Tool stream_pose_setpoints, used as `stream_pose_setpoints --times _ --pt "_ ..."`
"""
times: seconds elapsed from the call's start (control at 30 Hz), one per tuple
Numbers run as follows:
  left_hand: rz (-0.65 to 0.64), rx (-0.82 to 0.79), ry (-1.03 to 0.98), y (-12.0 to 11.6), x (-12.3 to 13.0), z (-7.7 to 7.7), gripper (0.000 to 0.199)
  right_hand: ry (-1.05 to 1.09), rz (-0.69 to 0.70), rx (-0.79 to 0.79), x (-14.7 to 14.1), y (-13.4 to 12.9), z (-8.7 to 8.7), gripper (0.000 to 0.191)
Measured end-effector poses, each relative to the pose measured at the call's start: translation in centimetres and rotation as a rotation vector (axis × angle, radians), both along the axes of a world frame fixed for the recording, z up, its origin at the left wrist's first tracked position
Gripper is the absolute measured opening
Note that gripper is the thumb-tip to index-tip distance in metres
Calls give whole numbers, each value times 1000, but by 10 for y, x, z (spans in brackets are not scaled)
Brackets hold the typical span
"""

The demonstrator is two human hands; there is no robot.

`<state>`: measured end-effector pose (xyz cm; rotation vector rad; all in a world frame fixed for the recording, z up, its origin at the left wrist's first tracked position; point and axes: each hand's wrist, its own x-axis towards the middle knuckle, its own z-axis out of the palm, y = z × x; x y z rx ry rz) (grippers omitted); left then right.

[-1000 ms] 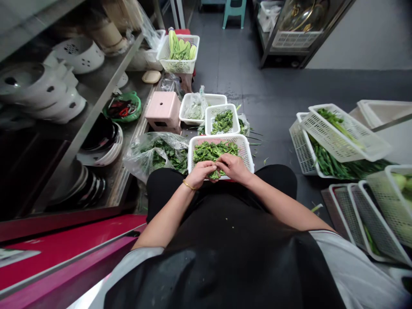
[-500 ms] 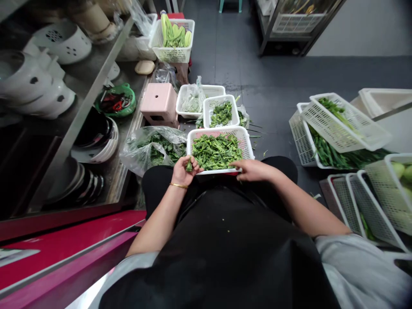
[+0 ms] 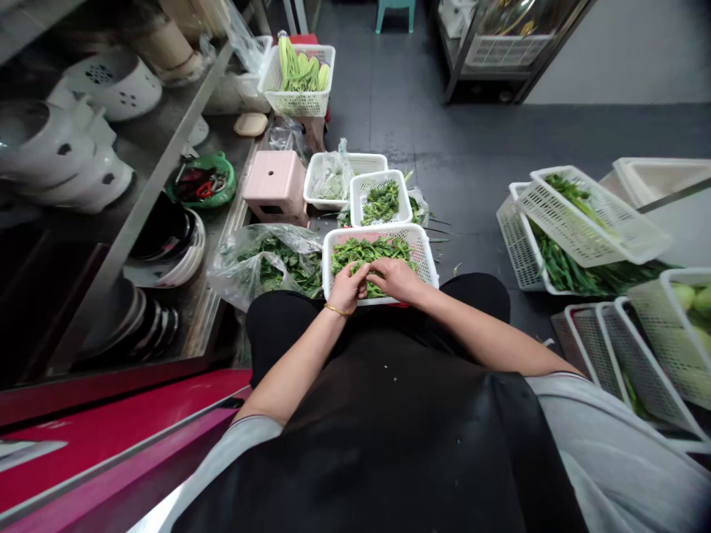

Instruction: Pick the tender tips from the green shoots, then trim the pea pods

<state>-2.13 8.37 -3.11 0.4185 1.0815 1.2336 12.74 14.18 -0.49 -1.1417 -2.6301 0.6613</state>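
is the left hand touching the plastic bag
Apart. The head view shows the left rim of the nearest basket between the left hand and the plastic bag; the hand is over the basket.

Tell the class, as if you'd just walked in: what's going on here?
A seated person in a black apron brings the left hand and right hand together over a white perforated plastic basket of cut green vegetables. Whatever is between their fingers can't be made out. A clear plastic bag of leafy greens lies to the left; a smaller white plastic basket stands just beyond.
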Motion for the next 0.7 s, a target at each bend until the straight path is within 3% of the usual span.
stream_pose_setpoints --times 0.07,0.13,0.27,0.4,0.6,0.7 --pt "42 4 -28 0 1 -5 41 -33 3 -46 13 -1 -2 25" --pt "68 -40 -80 -3 -9 -9 32 -198 -41 -91 25 5 -9 27" --pt "31 -118 -190 -19 -39 -12 16 -456 -34 6 23 17 -28 37" --pt "-103 -50 -127 -32 -46 -4 41 -436 50 55 -1 22 -29 35" --pt "-101 27 61 -15 -27 6 30 -216 -70 134 7 27 -14 33" --pt "-164 28 76 -8 -16 13 32 -338 -36 94 6 22 -24 35"
